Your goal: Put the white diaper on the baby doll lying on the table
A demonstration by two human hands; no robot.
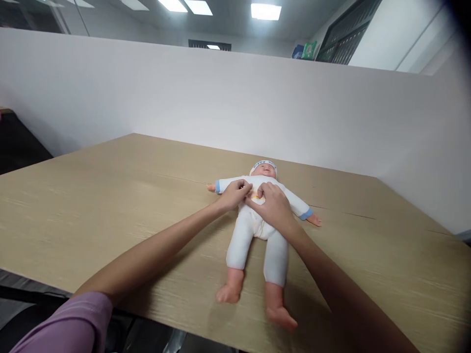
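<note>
A baby doll [245, 235] lies on its back on the wooden table, head away from me and feet toward me. It wears a white outfit with blue cuffs, a white cap [263, 163] with dark lettering, and a white diaper [262, 229] about the hips. My left hand [234, 192] is over the doll's chest, fingertips and thumb pinched together. Just beside it, my right hand [273, 202] rests over the belly with bent fingers closing toward the thumb. A small yellow-orange patch shows between the hands. Whatever the fingertips grip is too small to make out.
The tan table [110, 196] spreads out on both sides of the doll. A white partition [228, 108] rises behind its back edge. At far left stands a dark object [22, 142]. Dark items lie below the table's front edge.
</note>
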